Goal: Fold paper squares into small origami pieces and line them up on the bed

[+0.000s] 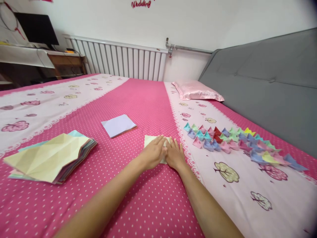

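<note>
While two hands (155,152) (174,154) press one cream sheet (149,140), two paper stacks (119,125) (51,155), one pillow (196,91).

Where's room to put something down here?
Free: the pink dotted bedspread between the lavender-topped paper stack and white ribbed radiator; a narrower gap between that stack and the creased cream-topped paper pile. Crowded: middle, where left hand and right hand touch a cream sheet; right, under rows of colourful folded paper shapes.

There are one left hand (154,153) and one right hand (175,155), one cream sheet (148,139), one creased paper pile (49,153) and one smooth paper pile (119,125) at left, over two dozen folded papers (233,145) at right, and, far off, one pillow (196,91), one monitor (37,29) and one radiator (116,59).
</note>
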The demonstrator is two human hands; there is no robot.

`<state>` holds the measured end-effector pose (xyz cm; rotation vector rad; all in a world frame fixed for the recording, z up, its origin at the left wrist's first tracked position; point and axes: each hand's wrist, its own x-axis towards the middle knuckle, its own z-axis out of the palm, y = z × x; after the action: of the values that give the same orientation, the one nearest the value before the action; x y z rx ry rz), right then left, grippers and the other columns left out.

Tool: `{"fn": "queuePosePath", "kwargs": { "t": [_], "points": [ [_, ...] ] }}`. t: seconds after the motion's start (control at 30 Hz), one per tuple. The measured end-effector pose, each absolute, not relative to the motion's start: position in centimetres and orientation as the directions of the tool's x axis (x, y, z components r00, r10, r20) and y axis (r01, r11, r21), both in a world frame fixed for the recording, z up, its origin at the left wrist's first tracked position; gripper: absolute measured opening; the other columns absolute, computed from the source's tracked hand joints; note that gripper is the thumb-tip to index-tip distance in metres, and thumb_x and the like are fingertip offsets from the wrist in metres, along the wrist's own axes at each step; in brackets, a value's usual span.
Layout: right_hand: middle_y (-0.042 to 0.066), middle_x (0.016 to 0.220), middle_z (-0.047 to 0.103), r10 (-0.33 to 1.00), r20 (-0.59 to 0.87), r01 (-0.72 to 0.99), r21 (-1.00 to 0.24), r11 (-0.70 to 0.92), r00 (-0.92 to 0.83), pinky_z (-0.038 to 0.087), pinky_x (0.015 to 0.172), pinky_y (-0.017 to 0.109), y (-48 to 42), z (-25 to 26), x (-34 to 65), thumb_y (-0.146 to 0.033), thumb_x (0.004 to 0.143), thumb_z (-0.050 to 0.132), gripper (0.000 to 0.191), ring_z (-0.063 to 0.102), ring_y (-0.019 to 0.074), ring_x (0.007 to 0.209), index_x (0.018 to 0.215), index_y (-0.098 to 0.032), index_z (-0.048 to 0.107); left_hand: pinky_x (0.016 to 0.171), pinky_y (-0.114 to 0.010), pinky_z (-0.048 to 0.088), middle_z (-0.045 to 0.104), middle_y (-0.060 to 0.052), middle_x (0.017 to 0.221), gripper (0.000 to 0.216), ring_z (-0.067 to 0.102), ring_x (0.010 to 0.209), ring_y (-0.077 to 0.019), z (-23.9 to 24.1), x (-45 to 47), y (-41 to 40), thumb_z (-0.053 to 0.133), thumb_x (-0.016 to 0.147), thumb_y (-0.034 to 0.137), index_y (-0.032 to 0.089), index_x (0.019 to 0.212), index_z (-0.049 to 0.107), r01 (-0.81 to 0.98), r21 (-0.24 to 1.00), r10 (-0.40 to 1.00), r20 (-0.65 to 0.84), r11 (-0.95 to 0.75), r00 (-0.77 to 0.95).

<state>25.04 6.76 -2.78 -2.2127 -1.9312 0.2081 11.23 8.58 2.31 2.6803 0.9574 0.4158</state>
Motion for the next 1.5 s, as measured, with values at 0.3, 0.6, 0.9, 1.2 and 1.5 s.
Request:
{"fn": "queuePosePath", "kwargs": {
  "t": [0.3, 0.6, 0.9, 1.2, 1.5],
  "points": [
    [0.01, 0.147, 0.018, 0.988, 0.079, 0.956, -0.275, -0.103, 0.13, 0.008, 0.106, 0.048, 6.6, -2.8, 25.2, -0.034, 0.089, 0.025, 0.053, 0.013, 0.0288, 0.134, 0.139, -0.019, 0.023, 0.107, -0.044, 0.018, 0.03, -0.014, 0.141, 0.058, 0.022, 0.132, -0.0251, -2.9, 12.7, 9.8, 0.017, 0.09, 0.045, 0.012, 0.134, 0.033, 0.772, 0.151, 0.785, 0.192, -0.617, 0.589],
    [0.012, 0.145, 0.023, 0.983, 0.107, 0.948, -0.298, -0.11, 0.148, 0.01, 0.106, 0.048, 6.7, -3.0, 25.2, -0.038, 0.089, 0.026, 0.053, 0.017, 0.0277, 0.133, 0.137, -0.016, 0.027, 0.107, -0.044, 0.014, 0.029, -0.015, 0.142, 0.06, 0.02, 0.132, -0.0274, -2.4, 10.5, 10.4, 0.019, 0.088, 0.048, 0.014, 0.136, 0.031, 0.911, 0.134, 0.915, 0.168, -0.391, 0.368],
    [0.008, 0.146, 0.023, 0.876, 0.478, 0.902, -0.348, 0.253, -0.061, 0.01, 0.109, 0.042, 5.7, 0.3, 22.6, -0.038, 0.091, 0.02, 0.053, 0.012, 0.018, 0.135, 0.139, -0.015, 0.021, 0.107, -0.044, 0.012, 0.028, -0.017, 0.142, 0.058, 0.02, 0.132, -0.0284, -2.1, 10.1, 10.1, 0.019, 0.088, 0.042, 0.011, 0.136, 0.03, 0.938, 0.136, 0.94, 0.169, -0.32, 0.296],
    [0.001, 0.148, 0.014, 0.964, 0.073, 0.875, -0.406, 0.263, -0.256, 0.009, 0.11, 0.039, 6.7, -2.3, 22.2, -0.048, 0.09, 0.009, 0.057, 0.007, 0.015, 0.136, 0.141, -0.023, 0.012, 0.106, -0.044, 0.012, 0.028, -0.013, 0.143, 0.055, 0.019, 0.132, -0.0284, -2.6, 9.9, 10.1, 0.025, 0.086, 0.036, 0.013, 0.136, 0.029, 0.934, 0.106, 0.929, 0.189, -0.342, 0.319],
    [0.004, 0.148, 0.013, 0.997, 0.032, 0.933, -0.353, 0.071, -0.064, 0.005, 0.108, 0.045, 7.1, -2.7, 23.0, -0.056, 0.087, 0.007, 0.062, 0.005, 0.0216, 0.136, 0.14, -0.024, 0.016, 0.106, -0.044, 0.012, 0.029, -0.014, 0.142, 0.056, 0.021, 0.132, -0.0286, -2.6, 10.0, 10.1, 0.026, 0.087, 0.041, 0.013, 0.135, 0.032, 0.934, 0.148, 0.934, 0.203, -0.326, 0.294]
  ]
}}
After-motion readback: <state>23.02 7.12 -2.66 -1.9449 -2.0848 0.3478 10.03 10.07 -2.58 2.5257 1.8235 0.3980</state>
